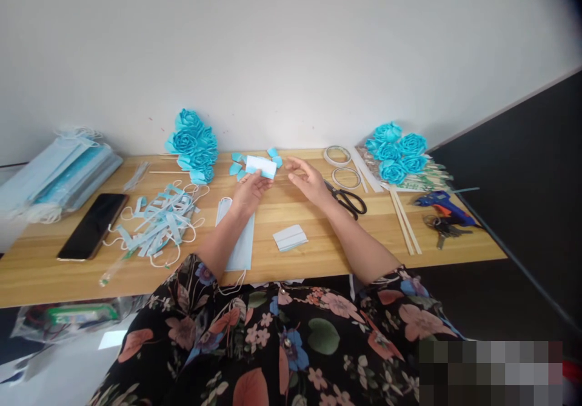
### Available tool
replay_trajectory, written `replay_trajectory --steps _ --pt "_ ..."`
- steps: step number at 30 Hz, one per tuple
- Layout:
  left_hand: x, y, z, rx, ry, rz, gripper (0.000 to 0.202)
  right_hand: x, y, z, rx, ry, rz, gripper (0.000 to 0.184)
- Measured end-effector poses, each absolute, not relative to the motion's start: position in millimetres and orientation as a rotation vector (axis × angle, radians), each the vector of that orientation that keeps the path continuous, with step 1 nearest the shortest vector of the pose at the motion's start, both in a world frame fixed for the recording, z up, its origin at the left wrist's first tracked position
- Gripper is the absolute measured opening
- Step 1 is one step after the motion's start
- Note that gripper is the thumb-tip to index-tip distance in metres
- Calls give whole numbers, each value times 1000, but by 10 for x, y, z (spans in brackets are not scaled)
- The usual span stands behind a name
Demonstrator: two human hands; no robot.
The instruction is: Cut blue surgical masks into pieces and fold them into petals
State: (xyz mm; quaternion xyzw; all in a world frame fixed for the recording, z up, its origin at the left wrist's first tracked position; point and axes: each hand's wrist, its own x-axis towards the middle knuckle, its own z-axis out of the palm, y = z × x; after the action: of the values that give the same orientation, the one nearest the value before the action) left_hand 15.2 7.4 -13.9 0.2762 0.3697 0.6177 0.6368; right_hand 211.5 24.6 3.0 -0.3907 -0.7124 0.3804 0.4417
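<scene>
My left hand holds a small folded piece of light blue mask fabric pinched at its fingertips, above the wooden table. Beside it, my right hand hovers with its fingers spread and nothing in it, just right of the piece. Small blue cut petals lie behind the hands. A flat face mask lies under my left forearm, and a folded white-blue piece rests between my arms.
Blue fabric roses sit at the back left and back right. Also here: tape rolls, black scissors, wooden sticks, a blue glue gun, keys, cut strips, a phone, a mask stack.
</scene>
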Motion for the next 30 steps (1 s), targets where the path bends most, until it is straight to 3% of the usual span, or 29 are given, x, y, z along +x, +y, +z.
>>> replay_trajectory --steps 6,11,19,24,30 --pt "212 23 -123 648 834 1382 29 2091 224 46 -854 -1964 534 50" --pt "239 -10 -103 675 797 1339 29 2076 231 46 -741 -2122 295 35" --pt "268 -36 -123 759 791 1256 31 2090 271 -6 -764 -2183 307 17" --pt "259 -20 -145 730 783 1250 32 2100 289 -33 -713 -2151 283 15" --pt "242 4 -129 609 791 1265 19 2082 266 -3 -691 -2128 290 18"
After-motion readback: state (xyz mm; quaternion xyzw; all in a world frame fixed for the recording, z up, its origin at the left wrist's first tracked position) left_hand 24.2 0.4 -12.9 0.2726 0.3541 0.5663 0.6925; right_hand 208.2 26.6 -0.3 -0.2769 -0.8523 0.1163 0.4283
